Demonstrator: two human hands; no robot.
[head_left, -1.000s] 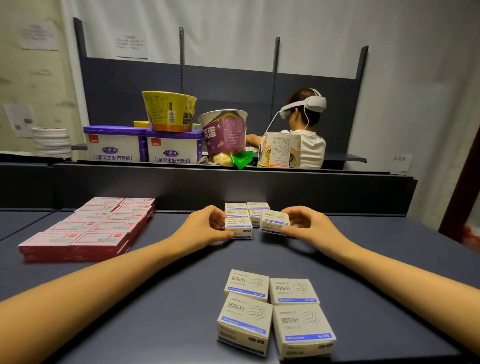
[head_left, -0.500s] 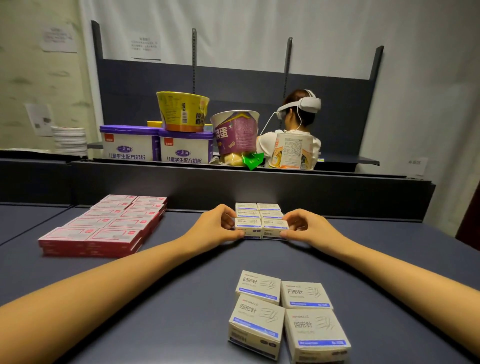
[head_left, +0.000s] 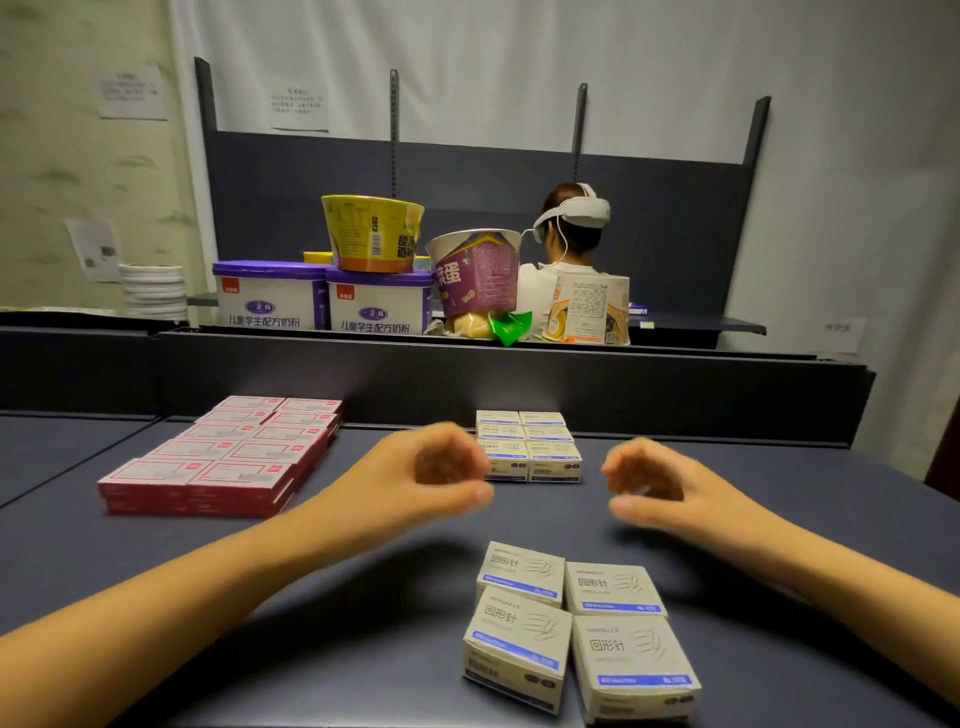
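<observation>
Separating left hand (head_left: 434, 475), right hand (head_left: 652, 486): tabletop (head_left: 550, 512)

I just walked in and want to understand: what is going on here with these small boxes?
A person is arranging stock on a dark shelf. The left hand and the right hand hover empty, fingers loosely curled, touching nothing. Beyond them a tidy block of paper clip boxes stands in two columns near the back wall. Four loose paper clip boxes wait closer to the person. Red boxes lie stacked at the left.
</observation>
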